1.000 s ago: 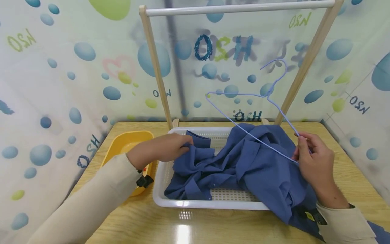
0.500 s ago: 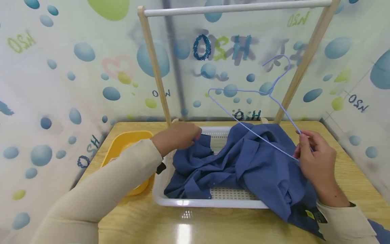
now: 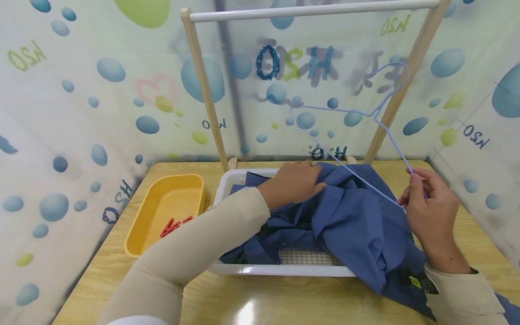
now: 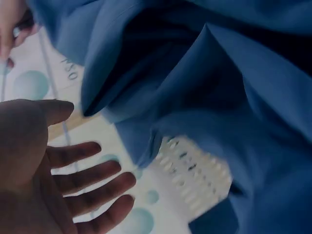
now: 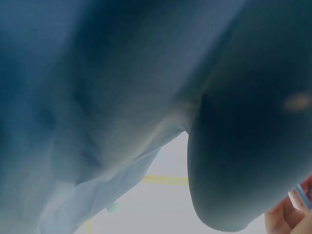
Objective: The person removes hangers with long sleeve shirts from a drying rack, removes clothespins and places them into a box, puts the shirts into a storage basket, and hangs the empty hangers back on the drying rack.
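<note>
A lilac wire hanger (image 3: pixel 377 113) is tilted up in front of the rack, its corner pinched by my right hand (image 3: pixel 434 212). Below it, a crumpled dark blue garment (image 3: pixel 357 225) fills much of the white basket (image 3: pixel 284 270) and spills over its right front edge, draping across my right forearm. My left hand (image 3: pixel 291 184) reaches over the garment from the left, palm turned away. In the left wrist view that hand (image 4: pixel 73 170) has its fingers spread and holds nothing, beside the garment's folds (image 4: pixel 195 97). Cloth covers most of the right wrist view, hiding the grip.
A yellow tray (image 3: pixel 162 192) with several red clothespins (image 3: pixel 168 228) stands left of the basket. Behind it rises a wooden rack with a white rod (image 3: pixel 313 11). A patterned backdrop (image 3: pixel 81 113) surrounds the wooden table (image 3: pixel 219 298).
My left hand has let go of the garment at the basket's left side and moved right across it. My right hand has shifted slightly right, carrying the hanger up and right.
</note>
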`<action>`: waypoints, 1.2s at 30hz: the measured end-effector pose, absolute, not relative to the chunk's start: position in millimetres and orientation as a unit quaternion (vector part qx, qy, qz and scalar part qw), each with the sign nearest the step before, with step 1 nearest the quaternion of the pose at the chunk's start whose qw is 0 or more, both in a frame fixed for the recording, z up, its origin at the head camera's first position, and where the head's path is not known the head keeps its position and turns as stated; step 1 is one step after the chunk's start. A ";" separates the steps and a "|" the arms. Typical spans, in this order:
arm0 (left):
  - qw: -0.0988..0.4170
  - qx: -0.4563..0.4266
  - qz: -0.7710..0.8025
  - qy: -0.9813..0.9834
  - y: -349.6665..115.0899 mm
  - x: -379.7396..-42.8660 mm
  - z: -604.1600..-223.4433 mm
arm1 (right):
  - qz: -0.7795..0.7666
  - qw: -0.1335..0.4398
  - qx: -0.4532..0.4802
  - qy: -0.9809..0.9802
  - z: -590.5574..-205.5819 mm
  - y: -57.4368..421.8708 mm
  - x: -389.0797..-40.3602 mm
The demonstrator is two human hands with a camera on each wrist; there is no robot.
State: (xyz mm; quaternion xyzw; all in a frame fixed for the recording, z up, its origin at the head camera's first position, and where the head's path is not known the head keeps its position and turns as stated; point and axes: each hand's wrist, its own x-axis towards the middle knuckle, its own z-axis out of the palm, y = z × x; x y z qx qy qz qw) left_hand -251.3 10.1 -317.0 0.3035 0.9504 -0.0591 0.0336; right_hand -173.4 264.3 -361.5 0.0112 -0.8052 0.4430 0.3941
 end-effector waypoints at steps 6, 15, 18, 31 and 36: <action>0.032 0.275 -0.057 0.959 32.5 -258.1 -332.3 | 0.450 0.398 0.000 -0.800 -359.5 268.2 -173.6; 0.020 0.266 -0.026 0.963 53.1 -273.4 -345.2 | 0.432 0.403 -0.028 -0.806 -359.8 272.9 -175.8; 0.022 0.273 -0.031 0.961 59.3 -277.5 -349.0 | 0.432 0.401 -0.033 -0.807 -359.2 274.0 -175.6; 0.055 0.312 -0.029 0.948 75.2 -278.7 -356.6 | 0.415 0.413 -0.032 -0.810 -359.8 277.4 -178.3; -0.004 0.322 -0.008 0.947 76.6 -280.3 -364.0 | 0.411 0.415 -0.036 -0.811 -361.1 279.7 -180.1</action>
